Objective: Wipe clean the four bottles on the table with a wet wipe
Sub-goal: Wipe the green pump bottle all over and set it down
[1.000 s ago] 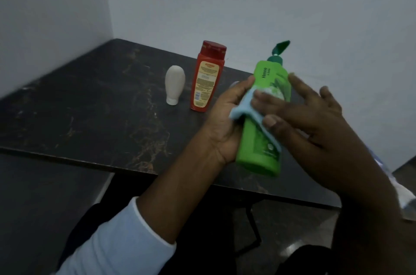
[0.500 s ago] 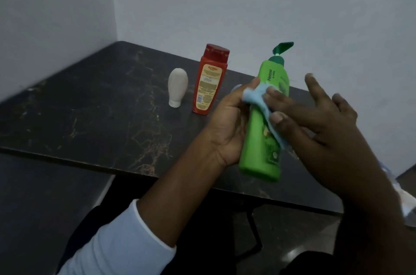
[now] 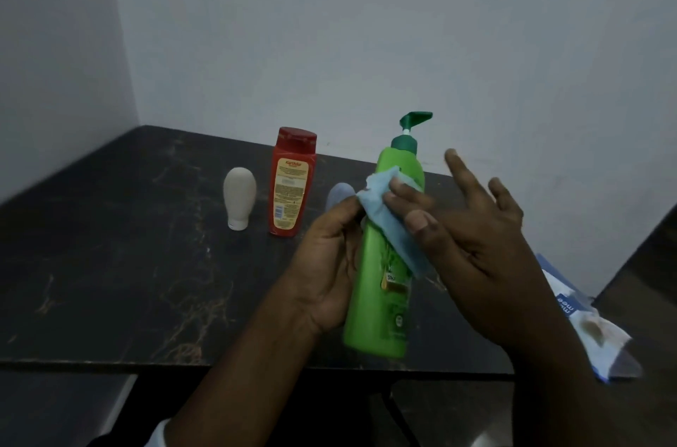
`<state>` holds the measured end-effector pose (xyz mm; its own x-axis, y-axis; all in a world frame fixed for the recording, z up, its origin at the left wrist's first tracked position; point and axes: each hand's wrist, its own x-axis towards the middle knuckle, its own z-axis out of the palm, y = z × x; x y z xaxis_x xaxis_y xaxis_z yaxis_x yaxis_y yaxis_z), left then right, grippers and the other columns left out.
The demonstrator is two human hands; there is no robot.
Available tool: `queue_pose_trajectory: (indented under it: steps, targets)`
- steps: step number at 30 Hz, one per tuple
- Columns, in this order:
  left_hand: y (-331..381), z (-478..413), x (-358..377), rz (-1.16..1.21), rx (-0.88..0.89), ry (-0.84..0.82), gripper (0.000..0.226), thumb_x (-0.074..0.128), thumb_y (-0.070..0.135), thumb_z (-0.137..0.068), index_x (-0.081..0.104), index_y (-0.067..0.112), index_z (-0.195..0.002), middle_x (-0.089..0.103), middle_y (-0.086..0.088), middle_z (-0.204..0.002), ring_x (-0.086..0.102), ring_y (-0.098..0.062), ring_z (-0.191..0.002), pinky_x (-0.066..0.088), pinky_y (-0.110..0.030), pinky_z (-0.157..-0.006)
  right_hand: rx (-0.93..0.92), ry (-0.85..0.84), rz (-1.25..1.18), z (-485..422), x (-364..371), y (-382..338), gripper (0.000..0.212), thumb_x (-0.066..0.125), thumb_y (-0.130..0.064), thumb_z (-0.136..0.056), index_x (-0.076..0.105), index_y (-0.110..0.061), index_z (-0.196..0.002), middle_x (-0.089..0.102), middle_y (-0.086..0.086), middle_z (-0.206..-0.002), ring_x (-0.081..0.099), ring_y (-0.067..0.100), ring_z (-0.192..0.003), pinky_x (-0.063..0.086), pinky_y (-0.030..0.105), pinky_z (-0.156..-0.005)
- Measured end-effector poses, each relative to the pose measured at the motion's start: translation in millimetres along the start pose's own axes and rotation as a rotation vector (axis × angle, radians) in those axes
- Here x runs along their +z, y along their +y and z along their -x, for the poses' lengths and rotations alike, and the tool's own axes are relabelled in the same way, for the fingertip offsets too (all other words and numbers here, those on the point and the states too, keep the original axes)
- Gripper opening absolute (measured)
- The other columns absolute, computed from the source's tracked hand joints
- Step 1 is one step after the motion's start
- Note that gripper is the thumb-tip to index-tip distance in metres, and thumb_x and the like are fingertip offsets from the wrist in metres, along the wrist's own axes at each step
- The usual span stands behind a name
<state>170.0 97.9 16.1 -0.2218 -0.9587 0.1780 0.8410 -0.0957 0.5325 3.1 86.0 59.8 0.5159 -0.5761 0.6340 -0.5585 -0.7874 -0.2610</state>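
The green bottle (image 3: pixel 381 263) is upright with a slight lean, pump head at the top, in front of the person and over the near part of the worktop (image 3: pixel 110 245). Whether its base touches the surface cannot be told. The left hand (image 3: pixel 326 270) holds it from the left side. Its grip is curled round the body of the bottle, with the thumb up near the shoulder.

A pale blue wipe (image 3: pixel 388 216) lies against the upper front of the green bottle and drapes down across the label. The right hand (image 3: pixel 472 245) presses it there with thumb and forefinger laid flat on the cloth. Its grip is spread, the other fingers straight and fanned out to the right, clear of the bottle.

Three more bottles stand further back on the worktop. A white bottle (image 3: pixel 240 197) rests on its cap at the left, and a red bottle (image 3: pixel 291 183) with a yellow label stands just beside it. A grey bottle (image 3: pixel 339 194) is mostly hidden behind the left hand, between the red and green ones.

At the right edge of the worktop lies a white and blue pack (image 3: pixel 586 318), partly behind the right forearm. The worktop is dark with pale veining and fits into a corner of plain walls (image 3: pixel 366 25).
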Motion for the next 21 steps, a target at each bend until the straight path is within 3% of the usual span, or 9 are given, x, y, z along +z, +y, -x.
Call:
queue_pose_trajectory:
  steps: [4,9,14,16,18,20,21]
  targets:
    - [-2.8,0.6,4.4,-0.063,-0.009,-0.023,0.046,0.061,0.034,-0.092,0.065,0.012,-0.132,0.072,-0.011,-0.113,0.067,-0.026,-0.098,0.051,-0.049,-0.096,0.106,0.075,0.085,-4.9,9.0,1.6,0.061,0.012,-0.067,-0.100,0.025,-0.045,-0.156,0.024,-0.030,-0.160,-0.010,0.013,-0.155,0.002,0.064,-0.119]
    - [-6.5,0.2,1.3,-0.009,-0.003,-0.004,0.041,0.048,0.036,-0.097,0.078,0.010,-0.108,0.077,-0.012,-0.096,0.074,-0.024,-0.082,0.061,-0.039,-0.078,0.020,0.056,0.000,-1.2,1.3,-1.4,0.057,0.017,-0.062,-0.103,0.057,-0.042,-0.138,0.049,-0.029,-0.145,0.010,0.007,-0.155,0.005,0.061,-0.120]
    - [-10.4,-0.2,6.7,-0.062,-0.045,-0.041,0.044,0.062,0.038,-0.090,0.069,0.014,-0.126,0.072,-0.011,-0.114,0.066,-0.028,-0.102,0.052,-0.047,-0.095,0.108,0.111,0.074,-3.9,4.6,-2.7,0.062,0.012,-0.068,-0.100,0.042,-0.044,-0.148,0.033,-0.031,-0.154,-0.001,0.010,-0.156,0.001,0.063,-0.119]
    - [-9.8,-0.1,8.1,-0.046,-0.034,-0.014,0.042,0.056,0.038,-0.094,0.069,0.012,-0.125,0.073,-0.012,-0.109,0.070,-0.028,-0.095,0.058,-0.044,-0.087,0.094,0.086,0.052,-4.1,3.9,-4.1,0.058,0.018,-0.064,-0.101,0.050,-0.043,-0.144,0.038,-0.031,-0.149,0.002,0.009,-0.156,0.004,0.063,-0.119]
    - [-4.9,-1.1,6.2,-0.036,-0.022,0.048,0.052,0.047,0.040,-0.099,0.057,0.009,-0.139,0.070,-0.016,-0.108,0.070,-0.028,-0.091,0.061,-0.041,-0.081,0.032,0.021,0.014,-1.9,-0.4,-5.5,0.053,0.024,-0.060,-0.102,0.062,-0.041,-0.134,0.050,-0.030,-0.138,0.011,0.007,-0.154,0.009,0.063,-0.119]
    - [1.5,-2.2,4.9,-0.047,-0.021,0.095,0.060,0.047,0.044,-0.100,0.047,0.005,-0.146,0.063,-0.018,-0.112,0.064,-0.030,-0.094,0.056,-0.044,-0.087,-0.061,-0.056,-0.010,1.8,-5.9,-8.2,0.051,0.030,-0.060,-0.101,0.069,-0.039,-0.125,0.060,-0.025,-0.133,0.019,0.007,-0.153,0.012,0.065,-0.117]
    - [4.5,-2.0,6.2,-0.053,-0.031,0.105,0.060,0.048,0.045,-0.099,0.051,0.004,-0.143,0.062,-0.018,-0.112,0.061,-0.031,-0.098,0.051,-0.047,-0.096,-0.101,-0.096,-0.025,3.4,-8.5,-10.6,0.048,0.034,-0.060,-0.100,0.071,-0.039,-0.122,0.063,-0.022,-0.132,0.022,0.007,-0.152,0.014,0.065,-0.117]
